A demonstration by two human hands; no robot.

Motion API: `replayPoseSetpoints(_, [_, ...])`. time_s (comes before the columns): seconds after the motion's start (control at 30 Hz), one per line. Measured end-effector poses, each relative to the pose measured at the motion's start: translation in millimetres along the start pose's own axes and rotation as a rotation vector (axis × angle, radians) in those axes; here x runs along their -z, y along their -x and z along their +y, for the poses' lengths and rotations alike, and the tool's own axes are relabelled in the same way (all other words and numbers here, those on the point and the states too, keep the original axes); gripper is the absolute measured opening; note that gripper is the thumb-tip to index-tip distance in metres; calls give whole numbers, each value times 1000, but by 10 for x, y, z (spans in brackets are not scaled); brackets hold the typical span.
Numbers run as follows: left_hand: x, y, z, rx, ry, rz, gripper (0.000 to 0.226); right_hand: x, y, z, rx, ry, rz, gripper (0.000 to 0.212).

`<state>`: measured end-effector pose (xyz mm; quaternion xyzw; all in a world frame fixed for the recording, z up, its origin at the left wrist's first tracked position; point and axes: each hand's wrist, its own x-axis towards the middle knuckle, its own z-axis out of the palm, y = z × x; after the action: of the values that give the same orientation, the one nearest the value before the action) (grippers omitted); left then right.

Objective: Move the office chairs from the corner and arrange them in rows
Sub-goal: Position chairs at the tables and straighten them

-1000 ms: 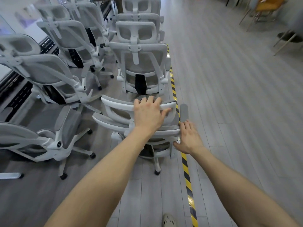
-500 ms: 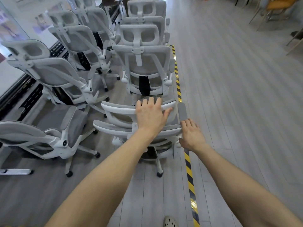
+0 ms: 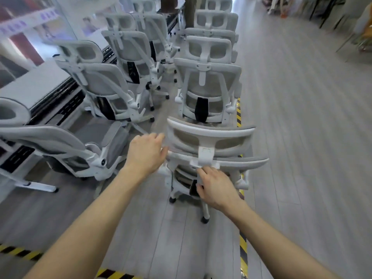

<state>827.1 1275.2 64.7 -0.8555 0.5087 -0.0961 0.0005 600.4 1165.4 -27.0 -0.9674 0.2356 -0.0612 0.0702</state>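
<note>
**Head view: two hands at the back of the last chair in a line**

The chair (image 3: 209,158) stands on the grey floor (image 3: 302,137), at the near end of a line of white and grey chairs. Its back faces the camera and its seat faces away, toward the next chair (image 3: 207,85). That one is just in front and blocks the way ahead. More chairs (image 3: 216,22) stand behind that one, all turned the same way.

The headrest (image 3: 209,135) is long from left to right. The chair stands up straight on its wheels.

Yellow and black tape (image 3: 238,111) runs along the floor on the right side of the line. The floor past the tape is open.

On the left stands another group of chairs (image 3: 104,83), close by. One of them (image 3: 60,141) is tipped far back and sits just beside the left arm. Behind them is a white counter (image 3: 40,85).

The left hand (image 3: 146,155) is at the left end of the headrest. Its fingers (image 3: 153,137) lie side by side, a little bent. The picture is blurry, so I cannot tell if they hold it.

The right hand (image 3: 218,190) is lower, at the middle of the chair back. Its fingers (image 3: 203,171) are loosely bent, and the tips touch just under the white piece that joins the headrest to the back.
</note>
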Motion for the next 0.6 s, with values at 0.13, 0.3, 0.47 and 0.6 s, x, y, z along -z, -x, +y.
replayPoseSetpoints(0.13, [-297,642,-991,81,-16,-366,41,-100,-535,-809,120,2,-52,30])
replayPoseSetpoints(0.3, [-444,1493,-2266,247,8,-476,47,-321,-1274,-2090,218,13,-89,35])
replayPoseSetpoints(0.47, [-424,2128,-3352,397,-14,-538,48,-503,-1824,-3261,282,-36,-135,28])
replayPoseSetpoints(0.6, [-478,2354,-4047,492,13,-559,49,-629,-2292,-3949,327,-55,-165,34])
